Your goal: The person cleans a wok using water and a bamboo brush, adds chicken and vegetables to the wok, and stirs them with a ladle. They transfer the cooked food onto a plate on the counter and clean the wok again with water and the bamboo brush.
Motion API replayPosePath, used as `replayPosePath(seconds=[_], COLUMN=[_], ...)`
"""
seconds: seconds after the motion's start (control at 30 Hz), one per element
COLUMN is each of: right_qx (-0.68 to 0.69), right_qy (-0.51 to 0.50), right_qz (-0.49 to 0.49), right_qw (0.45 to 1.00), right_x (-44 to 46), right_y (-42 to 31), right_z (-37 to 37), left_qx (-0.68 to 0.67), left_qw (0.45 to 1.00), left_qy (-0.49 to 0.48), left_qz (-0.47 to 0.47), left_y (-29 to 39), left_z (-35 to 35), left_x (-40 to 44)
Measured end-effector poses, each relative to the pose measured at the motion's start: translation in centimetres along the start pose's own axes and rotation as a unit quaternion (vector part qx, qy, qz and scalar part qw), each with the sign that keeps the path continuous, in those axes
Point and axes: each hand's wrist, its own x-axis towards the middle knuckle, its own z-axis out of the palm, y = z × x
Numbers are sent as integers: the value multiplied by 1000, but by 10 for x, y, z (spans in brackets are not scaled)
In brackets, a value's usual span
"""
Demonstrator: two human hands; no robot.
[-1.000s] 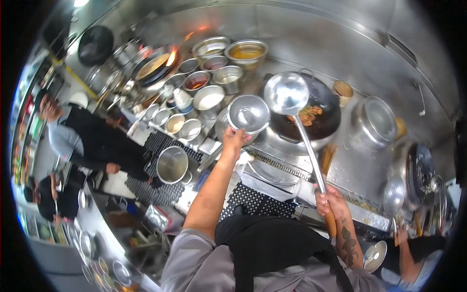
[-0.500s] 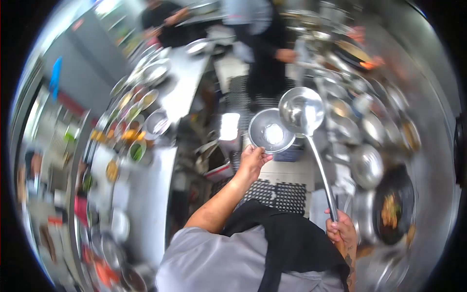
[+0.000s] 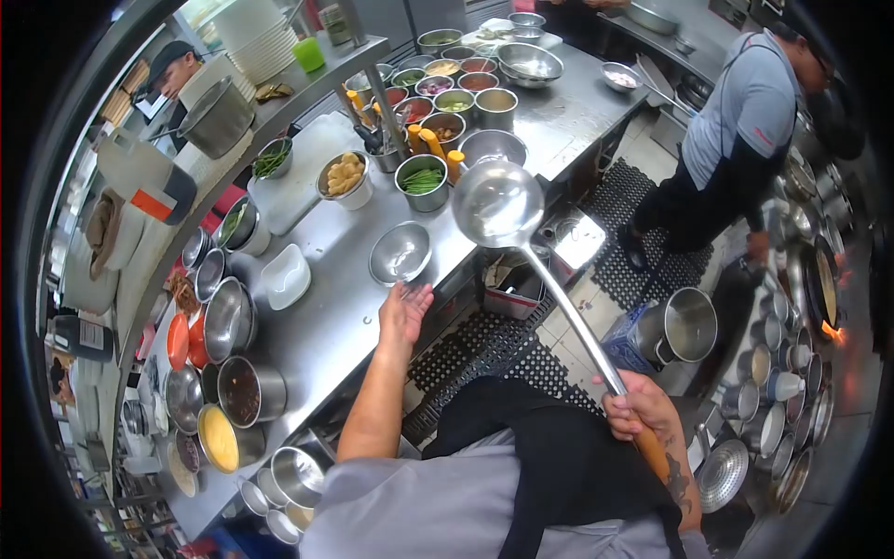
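My left hand is at the counter's edge, palm turned up and fingers apart, right by the rim of a small metal bowl. The bowl appears to rest on the steel counter; whether a fingertip still touches its rim I cannot tell. Wrapped round the wooden-ended handle of a large ladle is my right hand. The ladle's round metal head is raised in front of me, partly covering the counter edge behind it. A pot of green beans stands just beyond the bowl.
Several ingredient pots crowd the far counter. A white dish and a pot of yellow liquid stand to the left. A co-worker is at the stove, where a flame burns. A tall pot stands at right.
My view has turned left toward the counter. The small bowl, earlier held in my left hand beside the ladle's head, is now at the counter with that hand's fingers opened. My right hand keeps the ladle.
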Motion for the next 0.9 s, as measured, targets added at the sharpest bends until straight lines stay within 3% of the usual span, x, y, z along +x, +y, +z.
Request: replayPosePath(seconds=[0.07, 0.13, 0.17, 0.2, 0.23, 0.3, 0.33, 0.4, 0.47, 0.5, 0.57, 0.6, 0.7, 0.73, 0.83, 0.9], right_qx=[-3, -10, -21, -30, -38, -31, -24, -5, 19, 28, 46, 59, 124, 157, 196, 205], right_qy=[-11, -10, -8, -5, -1, 2, 8, 25, 57, 59, 66, 80, 137, 156, 221, 326], right_qz=[25, 40, 38, 38, 39, 36, 35, 21, -14, -33, -85, -118, -228, -267, -387, -460], right_qw=[1000, 999, 999, 999, 999, 999, 999, 999, 998, 997, 993, 988, 956, 938, 874, 800], right_x=[20, 32, 35, 37, 38, 34, 32, 21, -6, -21, -53, -71, -135, -157, -207, -243], right_y=[-7, -10, -11, -11, -8, -6, -2, 7, 19, 26, 41, 51, 100, 120, 175, 221], right_z=[4, 8, 10, 11, 12, 13, 13, 11, 6, 3, -5, -9, -15, -15, -11, 0], left_qx=[71, 293, 395, 438, 461, 405, 422, 266, 185, 113, 30, 24, 114, 80, -71, -113], left_qw=[996, 937, 870, 773, 645, 565, 627, 406, 362, 376, 462, 530, 591, 582, 416, 354], left_qy=[39, -35, -74, -192, -303, -520, -634, -724, -714, -694, -658, -644, -675, -688, -795, -812], left_qz=[-20, 189, 287, 418, 529, 497, 162, 490, 571, 603, 594, 551, 426, 426, 436, 450], left_y=[20, 30, 36, 49, 63, 61, 80, 55, 29, 3, -29, -40, -53, -71, -96, -116], left_z=[16, 34, 47, 78, 115, 163, 205, 230, 244, 252, 261, 261, 243, 243, 269, 262], left_x=[-34, -71, -93, -126, -164, -222, -263, -292, -325, -343, -376, -393, -439, -451, -475, -494])
